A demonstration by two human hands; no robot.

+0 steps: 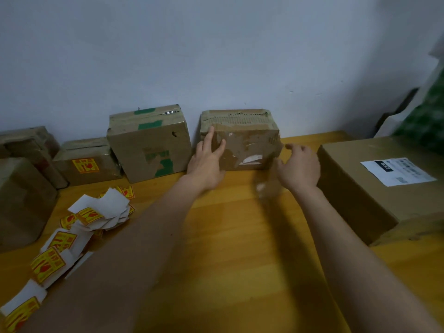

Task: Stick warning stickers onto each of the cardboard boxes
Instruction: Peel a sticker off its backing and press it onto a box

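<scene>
A worn cardboard box (249, 143) with torn tape stands against the wall in the middle. My left hand (206, 159) lies flat on its left front face, fingers straight. My right hand (299, 165) hovers just off the box's right edge, fingers loosely spread, holding nothing. To the left stands a box with green tape (149, 143), then a low box (87, 162) carrying a yellow-red warning sticker (85, 165). A strip of warning stickers (72, 231) on white backing lies folded on the table at the left.
A large box with a white shipping label (374, 188) sits at the right on the wooden table (235, 236). More boxes (24, 183) stand stacked at the far left. A green patterned thing (425, 116) leans in the right corner.
</scene>
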